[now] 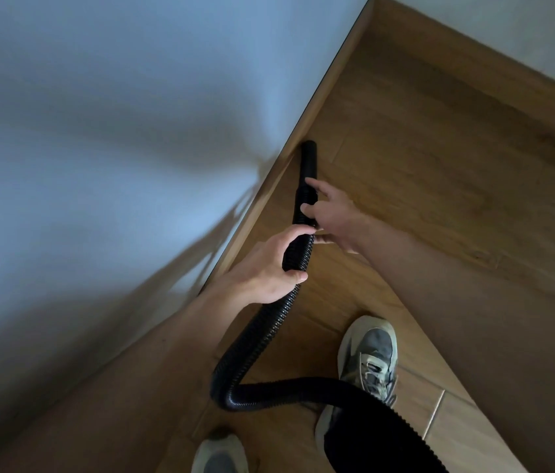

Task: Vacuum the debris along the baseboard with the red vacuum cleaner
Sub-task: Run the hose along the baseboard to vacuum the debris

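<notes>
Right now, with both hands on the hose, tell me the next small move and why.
Probably slide the nozzle tip forward along the baseboard, keeping it low. The tip already sits at the seam where floor meets baseboard, the left hand grips the ribbed hose, and the right hand steadies the rigid section, with unswept edge ahead. No debris is discernible.

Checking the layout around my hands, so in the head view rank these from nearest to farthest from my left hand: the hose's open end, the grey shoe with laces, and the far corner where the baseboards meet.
From the left hand:
1. Hose's open end, just ahead, against the baseboard.
2. Grey shoe, below and right, on the floor.
3. Far corner, at the frame's top.
</notes>
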Available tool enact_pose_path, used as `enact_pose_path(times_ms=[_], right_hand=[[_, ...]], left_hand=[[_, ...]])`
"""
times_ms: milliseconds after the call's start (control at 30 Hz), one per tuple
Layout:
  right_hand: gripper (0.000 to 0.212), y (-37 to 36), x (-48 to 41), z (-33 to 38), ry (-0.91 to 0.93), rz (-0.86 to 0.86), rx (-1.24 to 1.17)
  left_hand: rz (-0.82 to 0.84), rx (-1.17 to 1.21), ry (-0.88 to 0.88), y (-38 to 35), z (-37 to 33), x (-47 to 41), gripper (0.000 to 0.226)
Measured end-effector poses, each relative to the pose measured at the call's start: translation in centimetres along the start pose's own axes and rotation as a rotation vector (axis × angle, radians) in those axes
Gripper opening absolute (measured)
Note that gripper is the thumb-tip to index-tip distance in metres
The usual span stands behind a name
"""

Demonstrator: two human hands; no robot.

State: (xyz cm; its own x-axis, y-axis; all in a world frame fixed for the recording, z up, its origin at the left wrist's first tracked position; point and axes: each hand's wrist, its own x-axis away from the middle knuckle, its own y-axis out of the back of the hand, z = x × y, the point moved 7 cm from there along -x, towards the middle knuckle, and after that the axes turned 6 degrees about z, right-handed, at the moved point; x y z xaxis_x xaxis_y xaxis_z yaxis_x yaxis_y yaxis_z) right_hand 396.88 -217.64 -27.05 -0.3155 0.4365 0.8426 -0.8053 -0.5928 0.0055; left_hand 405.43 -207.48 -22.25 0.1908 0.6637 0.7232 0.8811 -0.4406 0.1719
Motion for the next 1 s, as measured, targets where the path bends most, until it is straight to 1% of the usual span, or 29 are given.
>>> enact_pose_path(times_ms=[233, 600, 833, 1000], right_hand=[[0.062, 1.3, -0.5, 1.1, 0.016, -0.052, 0.032], [0.063, 2.8, -1.1, 2.3, 0.034, -0.062, 0.078], [0.063, 5.3, -0.4, 0.8, 0.013, -0.119, 0.049], [0.064, 6.9, -0.6, 0.5, 0.018, -0.158, 0.015]], left_hand=[[0.010, 0.014, -0.028, 0.4, -1.0, -1.4, 0.067], [0.026, 0.067, -0.052, 0.8, -2.2, -3.5, 0.068], [0.123, 0.072, -0.041, -0.8, -3.8, -4.7, 0.069], [0.138, 0.081, -0.050, -1.5, -4.9, -5.4, 0.067]])
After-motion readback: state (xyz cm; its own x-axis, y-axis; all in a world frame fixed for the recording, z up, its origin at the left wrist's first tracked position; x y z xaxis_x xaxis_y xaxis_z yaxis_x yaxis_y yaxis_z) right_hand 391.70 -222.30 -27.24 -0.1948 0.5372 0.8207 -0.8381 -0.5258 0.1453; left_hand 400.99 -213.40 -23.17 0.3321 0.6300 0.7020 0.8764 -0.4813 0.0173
